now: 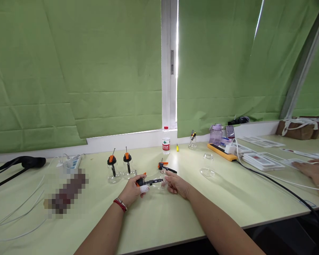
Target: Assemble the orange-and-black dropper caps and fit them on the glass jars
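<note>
My left hand [135,188], with white tape on one finger, is closed around a black-and-orange lid [140,182]. A black tube [154,182] runs from this lid into a clear glass jar [156,175] lying sideways. My right hand [175,183] grips the jar at its other end. Just behind the hands, a loose lid with an orange lever and black tube [163,165] rests on the table. To the left stand two upright glass jars, a left one [114,173] and a right one [129,168], both fitted with similar lids and thin metal rods.
An uncapped glass jar [207,165] stands right of my hands. Behind are a water bottle [166,141], a yellow tool [177,147] and a jar holding tools [192,141]. An orange power strip [221,152] trails a black cable. Another person's hands [312,171] rest at right.
</note>
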Demonstrator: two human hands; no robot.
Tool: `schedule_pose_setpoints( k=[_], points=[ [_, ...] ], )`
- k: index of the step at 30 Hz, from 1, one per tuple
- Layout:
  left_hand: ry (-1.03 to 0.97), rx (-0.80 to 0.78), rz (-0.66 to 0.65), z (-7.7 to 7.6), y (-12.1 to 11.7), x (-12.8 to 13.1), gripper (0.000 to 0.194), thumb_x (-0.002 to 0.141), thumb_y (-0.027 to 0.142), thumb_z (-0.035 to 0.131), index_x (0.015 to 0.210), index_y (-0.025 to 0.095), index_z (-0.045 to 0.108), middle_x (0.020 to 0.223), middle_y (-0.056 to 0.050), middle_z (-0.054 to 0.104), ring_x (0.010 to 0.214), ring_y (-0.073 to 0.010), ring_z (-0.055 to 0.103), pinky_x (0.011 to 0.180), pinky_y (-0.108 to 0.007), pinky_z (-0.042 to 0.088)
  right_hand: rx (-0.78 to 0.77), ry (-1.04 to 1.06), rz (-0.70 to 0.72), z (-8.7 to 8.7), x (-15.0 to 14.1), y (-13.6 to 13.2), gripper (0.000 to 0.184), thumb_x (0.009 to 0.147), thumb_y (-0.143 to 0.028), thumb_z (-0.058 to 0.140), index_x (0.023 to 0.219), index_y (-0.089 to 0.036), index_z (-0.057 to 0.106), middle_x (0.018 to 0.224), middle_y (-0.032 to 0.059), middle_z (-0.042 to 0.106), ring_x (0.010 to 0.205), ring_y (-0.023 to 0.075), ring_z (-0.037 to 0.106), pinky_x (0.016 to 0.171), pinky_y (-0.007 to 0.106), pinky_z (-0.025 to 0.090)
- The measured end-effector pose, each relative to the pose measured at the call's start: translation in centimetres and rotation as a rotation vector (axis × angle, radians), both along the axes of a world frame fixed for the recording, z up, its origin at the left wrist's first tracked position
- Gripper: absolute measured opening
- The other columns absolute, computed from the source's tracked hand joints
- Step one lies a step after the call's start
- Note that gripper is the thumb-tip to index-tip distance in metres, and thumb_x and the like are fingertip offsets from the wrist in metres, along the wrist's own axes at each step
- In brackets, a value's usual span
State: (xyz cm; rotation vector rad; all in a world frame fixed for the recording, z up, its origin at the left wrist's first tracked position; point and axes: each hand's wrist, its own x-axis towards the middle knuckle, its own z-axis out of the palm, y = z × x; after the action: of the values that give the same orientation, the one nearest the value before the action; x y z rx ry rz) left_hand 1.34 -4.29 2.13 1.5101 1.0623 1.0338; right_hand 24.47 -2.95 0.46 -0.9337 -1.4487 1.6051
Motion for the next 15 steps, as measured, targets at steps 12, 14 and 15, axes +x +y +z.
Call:
schedule_pose_setpoints(
  k=[12, 14, 15],
  points=[
    [-0.033, 0.241, 0.149, -0.6, 0.1, 0.5, 0.093, 0.058, 0.029, 0.078, 0.135, 0.024, 0.026, 0.088, -0.001, 0.058, 0.074, -0.0147, 0.06, 0.066, -0.029, 0.052, 0.041, -0.037, 0.029, -0.8, 0.0, 0.2, 0.067, 0.078, -0.039, 0.047, 0.14, -0.03, 0.021, 0.097, 0.0053, 0.065, 0.052, 0.0121, 0.063, 0.035, 0.017, 0.029],
    [-0.063, 0.325, 0.19, -0.7, 0.1, 0.9, 0.095, 0.063, 0.029, 0.074, 0.138, 0.027, 0.016, 0.095, -0.003, 0.058, 0.081, -0.0149, 0.06, 0.072, -0.029, 0.051, 0.094, -0.108, 0.044, -1.0, -0.3, 0.1, 0.065, 0.078, -0.04, 0.05, 0.139, -0.029, 0.028, 0.098, 0.0051, 0.065, 0.051, 0.0097, 0.06, 0.038, 0.018, 0.031],
    [-0.031, 0.359, 0.218, -0.7, 0.1, 1.0, 0.094, 0.065, 0.03, 0.072, 0.138, 0.028, 0.014, 0.098, -0.003, 0.057, 0.079, -0.0139, 0.059, 0.07, -0.027, 0.05, 0.134, -0.156, 0.047, -1.2, -0.5, 0.1, 0.062, 0.078, -0.041, 0.051, 0.136, -0.028, 0.034, 0.097, 0.0048, 0.064, 0.05, 0.0082, 0.057, 0.041, 0.019, 0.033]
  ],
)
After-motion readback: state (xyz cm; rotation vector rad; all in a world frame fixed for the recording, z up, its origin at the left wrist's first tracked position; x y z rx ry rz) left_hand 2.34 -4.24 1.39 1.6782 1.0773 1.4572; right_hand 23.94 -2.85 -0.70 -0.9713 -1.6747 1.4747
